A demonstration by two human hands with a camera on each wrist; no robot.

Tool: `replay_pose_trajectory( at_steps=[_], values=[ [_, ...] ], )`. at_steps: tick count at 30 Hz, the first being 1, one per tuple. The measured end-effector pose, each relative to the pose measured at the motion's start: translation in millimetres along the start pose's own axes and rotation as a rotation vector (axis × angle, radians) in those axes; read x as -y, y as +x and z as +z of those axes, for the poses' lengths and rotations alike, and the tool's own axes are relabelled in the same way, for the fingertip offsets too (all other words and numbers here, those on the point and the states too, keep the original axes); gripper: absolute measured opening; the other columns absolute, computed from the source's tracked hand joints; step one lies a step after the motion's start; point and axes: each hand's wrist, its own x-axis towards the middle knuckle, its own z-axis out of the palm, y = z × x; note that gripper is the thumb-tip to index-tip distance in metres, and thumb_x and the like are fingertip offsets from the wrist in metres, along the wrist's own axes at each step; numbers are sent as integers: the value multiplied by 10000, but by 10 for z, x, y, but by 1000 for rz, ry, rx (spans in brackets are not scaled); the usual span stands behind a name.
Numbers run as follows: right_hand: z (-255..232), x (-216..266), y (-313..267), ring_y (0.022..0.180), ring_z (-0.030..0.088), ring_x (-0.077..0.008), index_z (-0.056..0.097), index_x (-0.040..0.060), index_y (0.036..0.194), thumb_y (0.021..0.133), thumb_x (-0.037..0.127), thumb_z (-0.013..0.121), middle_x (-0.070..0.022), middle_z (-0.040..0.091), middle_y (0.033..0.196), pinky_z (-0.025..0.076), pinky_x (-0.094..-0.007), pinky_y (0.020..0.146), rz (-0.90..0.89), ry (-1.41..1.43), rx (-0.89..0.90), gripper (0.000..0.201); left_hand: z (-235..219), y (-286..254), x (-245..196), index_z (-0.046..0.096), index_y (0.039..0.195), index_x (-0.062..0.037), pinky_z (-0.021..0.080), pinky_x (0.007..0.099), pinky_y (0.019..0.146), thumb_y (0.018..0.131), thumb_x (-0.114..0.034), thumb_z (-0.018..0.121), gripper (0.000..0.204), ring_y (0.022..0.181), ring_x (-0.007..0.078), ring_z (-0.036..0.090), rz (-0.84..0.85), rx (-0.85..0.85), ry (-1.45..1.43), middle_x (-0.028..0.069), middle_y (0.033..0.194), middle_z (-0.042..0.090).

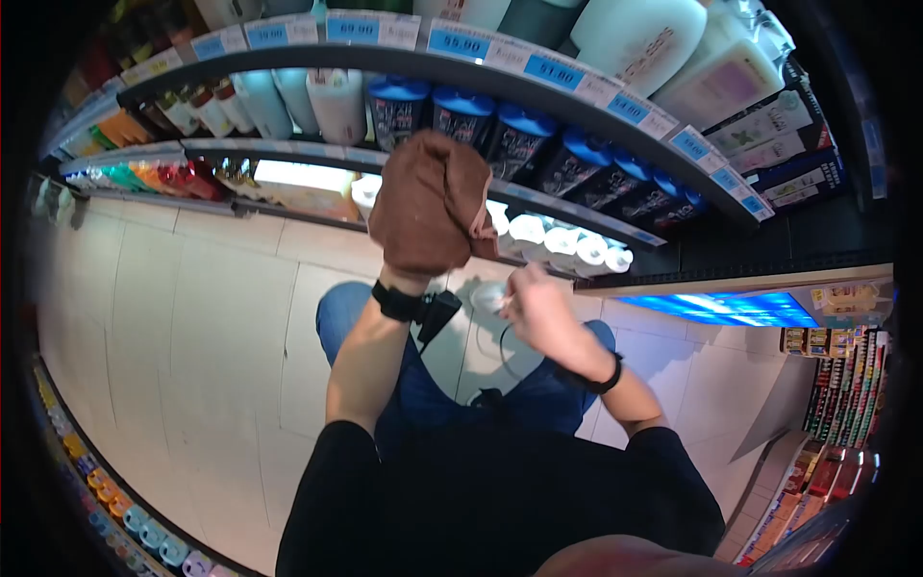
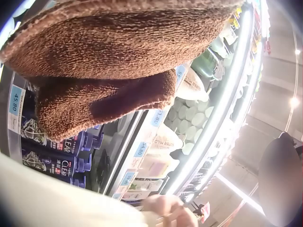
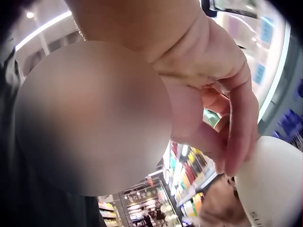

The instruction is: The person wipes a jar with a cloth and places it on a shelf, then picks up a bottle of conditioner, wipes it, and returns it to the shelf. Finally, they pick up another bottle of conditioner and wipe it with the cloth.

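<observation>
A brown terry cloth [image 1: 430,207] wraps my left hand, seen in the head view in front of the lower shelves. It hides the fingers, so I cannot tell how they lie. In the left wrist view the cloth [image 2: 118,42] hangs in thick folds. My right hand [image 1: 548,313] is lower and to the right, above the floor between the knees. Its fingertips pinch the end of a white bottle [image 1: 488,296]. The right wrist view shows the bottle's [image 3: 272,177] smooth rounded body with dark lettering, and the right hand's curled fingers [image 3: 241,123] at its edge.
Shelves ahead hold dark bottles with blue caps [image 1: 519,135], and white bottles [image 1: 562,245] stand on the bottom tier. Price labels [image 1: 461,43] line the shelf edge above. A lit blue panel [image 1: 721,308] juts out at the right. Pale tiles [image 1: 192,317] cover the floor.
</observation>
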Motion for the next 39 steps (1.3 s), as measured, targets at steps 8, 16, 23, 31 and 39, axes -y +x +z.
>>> replay_pose_trajectory(
  at_steps=[8,16,23,31,39],
  values=[
    [1881,-750,78,894,650,-540,620,-20,1017,825,-6,699,-304,629,1003,546,-595,818,204,80,99,208,-7,-55,23,582,1134,-5,561,290,773,719,-11,870,505,812,134,670,79,27,152,62,965,697],
    [2766,-1164,197,1013,689,-555,613,-31,1135,860,-60,588,-355,607,1167,572,-597,881,204,87,146,278,60,-97,-150,657,1082,-53,565,299,787,631,-60,944,535,849,176,698,2,70,273,47,948,711],
    [2737,-1100,286,970,692,-583,531,-70,1181,864,-48,569,-405,529,1256,590,-610,864,245,91,108,320,14,0,-177,691,991,-90,562,341,820,621,-101,954,454,906,203,703,84,114,560,36,967,708],
    [1361,-659,421,1025,718,-391,664,-39,1272,835,258,879,-263,710,1166,601,-458,909,78,186,648,570,60,-4,-167,688,978,-85,551,333,730,659,-43,921,398,847,170,666,-17,108,223,14,941,686],
    [-2257,1277,957,929,694,-368,679,20,1025,961,100,692,-151,686,943,552,-464,826,-549,55,-118,104,81,98,-145,598,1075,-51,565,306,736,655,-2,905,522,795,131,673,320,104,644,9,876,686]
  ],
)
